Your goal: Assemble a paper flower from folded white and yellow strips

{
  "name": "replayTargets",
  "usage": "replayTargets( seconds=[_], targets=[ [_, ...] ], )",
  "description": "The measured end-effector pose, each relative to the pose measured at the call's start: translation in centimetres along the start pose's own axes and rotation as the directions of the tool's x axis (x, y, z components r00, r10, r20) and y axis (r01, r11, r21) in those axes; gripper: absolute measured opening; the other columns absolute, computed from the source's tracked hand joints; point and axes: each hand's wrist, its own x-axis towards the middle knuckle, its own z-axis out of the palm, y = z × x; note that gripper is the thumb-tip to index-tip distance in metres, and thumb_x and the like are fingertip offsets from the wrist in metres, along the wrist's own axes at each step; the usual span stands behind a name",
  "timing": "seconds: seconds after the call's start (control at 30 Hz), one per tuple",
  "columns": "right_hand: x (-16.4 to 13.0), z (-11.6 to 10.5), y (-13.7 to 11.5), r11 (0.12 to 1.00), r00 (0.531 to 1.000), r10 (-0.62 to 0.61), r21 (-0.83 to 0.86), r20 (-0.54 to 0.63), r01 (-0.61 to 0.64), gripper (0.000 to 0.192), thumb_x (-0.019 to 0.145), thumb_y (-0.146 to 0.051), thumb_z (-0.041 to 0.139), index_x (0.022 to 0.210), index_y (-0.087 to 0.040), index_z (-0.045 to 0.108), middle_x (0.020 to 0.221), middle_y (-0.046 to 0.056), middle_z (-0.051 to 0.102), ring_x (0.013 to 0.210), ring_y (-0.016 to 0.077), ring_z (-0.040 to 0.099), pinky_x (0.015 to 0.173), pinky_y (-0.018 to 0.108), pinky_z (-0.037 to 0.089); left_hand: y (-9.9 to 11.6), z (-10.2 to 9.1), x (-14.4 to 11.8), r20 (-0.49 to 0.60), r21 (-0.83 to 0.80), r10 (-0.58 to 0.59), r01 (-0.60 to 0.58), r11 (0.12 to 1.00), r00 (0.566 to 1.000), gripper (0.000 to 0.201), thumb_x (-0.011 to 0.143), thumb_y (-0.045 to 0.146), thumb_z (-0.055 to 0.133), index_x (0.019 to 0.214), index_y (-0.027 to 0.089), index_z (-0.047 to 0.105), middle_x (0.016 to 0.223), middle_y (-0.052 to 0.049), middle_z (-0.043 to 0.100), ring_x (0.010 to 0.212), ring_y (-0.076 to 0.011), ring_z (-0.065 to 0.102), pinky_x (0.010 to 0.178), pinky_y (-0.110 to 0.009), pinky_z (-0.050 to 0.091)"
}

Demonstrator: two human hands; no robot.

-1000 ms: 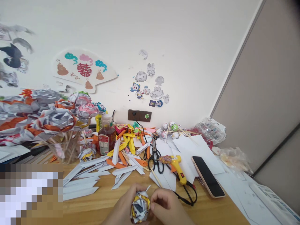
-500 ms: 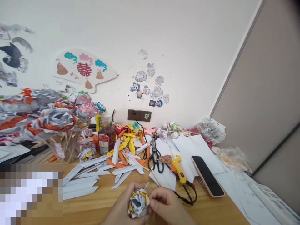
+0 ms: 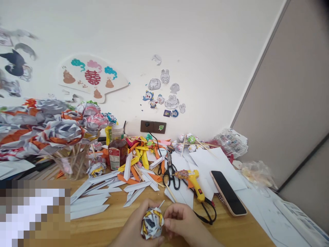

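A white and yellow folded paper flower (image 3: pixel 152 223) is at the bottom middle, above the wooden table. My left hand (image 3: pixel 140 219) is wrapped around its left side and underneath, thumb at the bottom. My right hand (image 3: pixel 180 221) has its fingers curled together at the flower's right edge; what they pinch, if anything, is hidden. A thin pale strip sticks up from the flower's top right. Beyond my hands lie folded white paper strips (image 3: pixel 89 208), with black-handled scissors (image 3: pixel 171 176) and a yellow hot glue gun (image 3: pixel 195 187) to the right.
A phone (image 3: pixel 228 192) lies at right beside loose white paper (image 3: pixel 212 166). Behind the strips stands a labelled bottle (image 3: pixel 117 151) of brown liquid. Paper flowers on sticks fill a clear container (image 3: pixel 73 166) at left. The glue gun's black cable (image 3: pixel 212 218) loops near my right hand.
My right hand has shifted very slightly beside the flower. My left hand keeps its hold, and the things on the table look the same.
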Motion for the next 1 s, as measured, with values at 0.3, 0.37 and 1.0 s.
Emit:
replayTargets(
  seconds=[0.3, 0.37, 1.0],
  targets=[
    [0.0, 0.2, 0.2, 0.999, 0.998, -0.033, 0.025, 0.045, 0.032, 0.053, 0.051, -0.052, 0.084, 0.074, -0.015, 0.055, 0.066, -0.004, 0.056, 0.053, 0.0068, 0.05, 0.052, 0.02, 0.037, 0.6, 0.0, -0.2, 0.036, -0.073, 0.005, -0.002, 0.997, 0.999, 0.032, 0.055, 0.013, 0.059, 0.083, 0.022, 0.044, 0.068, 0.008, 0.051, 0.06, -0.0124, 0.048, 0.054, -0.023, 0.038],
    [0.1, 0.2, 0.2, 1.0, 0.999, -0.031, 0.002, 0.03, 0.03, 0.054, 0.05, -0.054, 0.084, 0.073, -0.015, 0.055, 0.064, -0.004, 0.057, 0.052, 0.0072, 0.05, 0.051, 0.02, 0.037, 0.6, 0.0, -0.2, 0.025, -0.074, 0.017, -0.015, 0.997, 1.0, 0.031, 0.056, 0.014, 0.059, 0.082, 0.022, 0.044, 0.067, 0.008, 0.049, 0.059, -0.0122, 0.048, 0.054, -0.023, 0.038],
    [0.1, -0.1, 0.0, 1.0, 0.996, -0.012, 0.008, 0.093, 0.012, 0.055, 0.046, -0.056, 0.084, 0.069, -0.014, 0.057, 0.06, -0.004, 0.057, 0.054, 0.0079, 0.049, 0.054, 0.02, 0.034, -1.9, -0.2, -0.6, -0.02, -0.022, 0.06, -0.061, 0.998, 0.998, 0.04, 0.062, 0.019, 0.067, 0.096, 0.024, 0.047, 0.078, 0.005, 0.058, 0.066, -0.0157, 0.056, 0.059, -0.024, 0.044]
  ],
)
